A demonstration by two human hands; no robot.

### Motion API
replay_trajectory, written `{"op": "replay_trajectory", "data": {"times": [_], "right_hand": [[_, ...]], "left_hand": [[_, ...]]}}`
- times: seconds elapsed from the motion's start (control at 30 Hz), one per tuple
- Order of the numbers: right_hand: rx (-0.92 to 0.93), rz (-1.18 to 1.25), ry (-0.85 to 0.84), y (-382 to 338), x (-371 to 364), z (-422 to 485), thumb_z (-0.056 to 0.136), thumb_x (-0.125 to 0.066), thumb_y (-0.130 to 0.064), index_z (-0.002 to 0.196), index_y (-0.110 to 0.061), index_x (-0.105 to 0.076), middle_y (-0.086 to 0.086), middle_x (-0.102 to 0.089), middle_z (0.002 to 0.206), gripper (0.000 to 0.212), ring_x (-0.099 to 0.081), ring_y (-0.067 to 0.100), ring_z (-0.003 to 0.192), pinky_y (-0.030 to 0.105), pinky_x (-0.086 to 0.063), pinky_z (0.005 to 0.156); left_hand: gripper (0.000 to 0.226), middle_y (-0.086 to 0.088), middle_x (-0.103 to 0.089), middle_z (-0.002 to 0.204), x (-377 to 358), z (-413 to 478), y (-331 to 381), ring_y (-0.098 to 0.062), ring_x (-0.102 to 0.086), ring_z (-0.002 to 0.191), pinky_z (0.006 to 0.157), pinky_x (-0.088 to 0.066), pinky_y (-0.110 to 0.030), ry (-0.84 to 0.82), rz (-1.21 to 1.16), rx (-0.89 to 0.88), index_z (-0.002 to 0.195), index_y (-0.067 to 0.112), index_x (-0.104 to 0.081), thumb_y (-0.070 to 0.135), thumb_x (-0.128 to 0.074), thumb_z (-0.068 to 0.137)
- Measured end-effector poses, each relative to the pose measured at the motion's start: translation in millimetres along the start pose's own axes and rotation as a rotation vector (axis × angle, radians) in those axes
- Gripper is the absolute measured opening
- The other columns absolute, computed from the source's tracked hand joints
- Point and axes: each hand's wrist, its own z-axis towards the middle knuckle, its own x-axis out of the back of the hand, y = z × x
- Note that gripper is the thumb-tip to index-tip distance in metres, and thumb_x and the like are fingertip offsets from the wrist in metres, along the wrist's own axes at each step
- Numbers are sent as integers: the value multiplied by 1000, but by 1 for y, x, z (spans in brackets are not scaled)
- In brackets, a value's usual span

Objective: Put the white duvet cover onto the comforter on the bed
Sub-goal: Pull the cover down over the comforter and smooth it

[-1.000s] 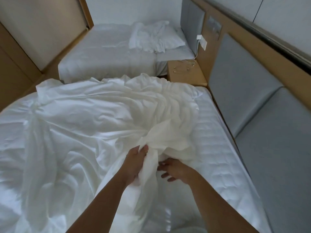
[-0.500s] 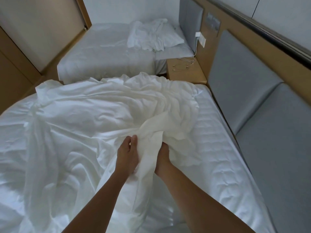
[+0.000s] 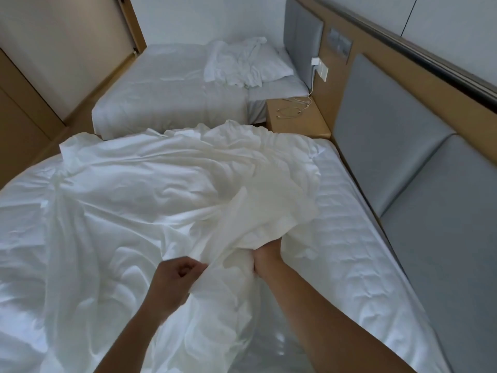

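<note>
1. The room is lit softly and evenly; no hard shadows are cast.
2. The crumpled white fabric duvet cover (image 3: 134,189) is nearly washed out at its highlights, and its folds are shaded grey-blue.
3. The grey padded headboard (image 3: 390,146) is bowed by wide-angle distortion.
4. The left hand (image 3: 172,284) is slightly blurred.

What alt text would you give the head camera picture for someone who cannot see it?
A person's left hand pinches an edge of a rumpled white duvet cover heaped on a bed, while the right hand reaches under a raised fold, fingers hidden. Beyond stand a wooden nightstand with a cable, a second bed and grey padded headboards.
</note>
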Motion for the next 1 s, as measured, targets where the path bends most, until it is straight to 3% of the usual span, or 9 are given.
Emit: {"op": "replay_trajectory", "data": {"times": [0.1, 0.17, 0.23, 0.33, 0.47, 0.67, 0.73, 0.9, 1.0], "right_hand": [[88, -190, -47, 7, -5, 0, 102, -59, -18, 107, -29, -60, -3, -69, 103, 12, -66, 23, 102, 32, -56, 81], [194, -427, -125, 11, -6, -1, 98, -64, -11, 98, -30, -58, -5, -67, 99, 19, -66, 22, 99, 28, -55, 83], [214, -548, -194, 17, -7, -1, 96, -66, -12, 96, -29, -58, -4, -67, 98, 19, -67, 21, 97, 34, -58, 84], [136, -568, -233, 22, -2, -4, 94, -70, -14, 94, -32, -56, -11, -63, 94, 22, -63, -5, 80, 13, -52, 69], [32, -579, -209, 20, 4, 0, 92, -70, -25, 90, -29, -51, -6, -58, 90, 19, -55, 4, 78, 17, -47, 68], [229, -506, -62, 8, 10, 4, 96, -64, -4, 102, -16, -61, -6, -63, 92, 14, -60, 8, 79, 28, -51, 74], [229, -507, 14, 2, 12, 8, 95, -61, 1, 101, -2, -58, 0, -60, 87, 8, -58, 16, 76, 36, -50, 73], [229, -516, 92, -2, 12, 15, 94, -53, 8, 78, -24, -48, -3, -56, 78, 36, -55, 7, 65, 25, -46, 59], [302, -437, 39, 10, 8, 9, 95, -58, -5, 89, -26, -62, -8, -67, 86, 22, -64, 5, 76, 20, -50, 71]], "left_hand": [[30, 1, -53, 50, -4, -11, -16, -10, -40, 42, 42, -34, -21, -64, 181, 6, 63, 20, -72, 12, -72, 93], [34, 5, -63, 62, -4, -4, -10, -5, -49, 51, 54, -42, -20, -108, 385, -82, 66, 28, -65, 8, -69, 93], [30, 16, -68, 78, -3, 12, 8, -1, -60, 65, 64, -47, -18, -13, 334, -190, 81, 32, -64, 4, -69, 91], [15, 16, -70, 98, -7, 40, 46, -2, -67, 82, 71, -52, -17, 65, 182, -273, 101, 32, -68, 20, -72, 93], [10, 12, -70, 75, -18, 57, 65, -4, -64, 67, 65, -46, -14, 77, 300, -306, 81, 26, -70, 25, -79, 86], [19, -1, -68, 60, -8, 39, 51, -11, -62, 52, 58, -45, -13, 123, 175, -276, 73, 12, -67, 14, -80, 86], [17, -4, -68, 61, -2, 25, 38, -9, -63, 52, 56, -46, -10, 123, 140, -218, 74, 8, -67, 9, -78, 86], [25, -5, -62, 56, -6, -17, -12, -10, -57, 51, 57, -48, -19, -89, 163, -106, 68, 11, -63, 1, -77, 85], [29, -5, -61, 62, -18, -20, -27, -14, -58, 57, 64, -52, -32, -196, 290, -44, 66, 15, -60, 4, -75, 88]]}}
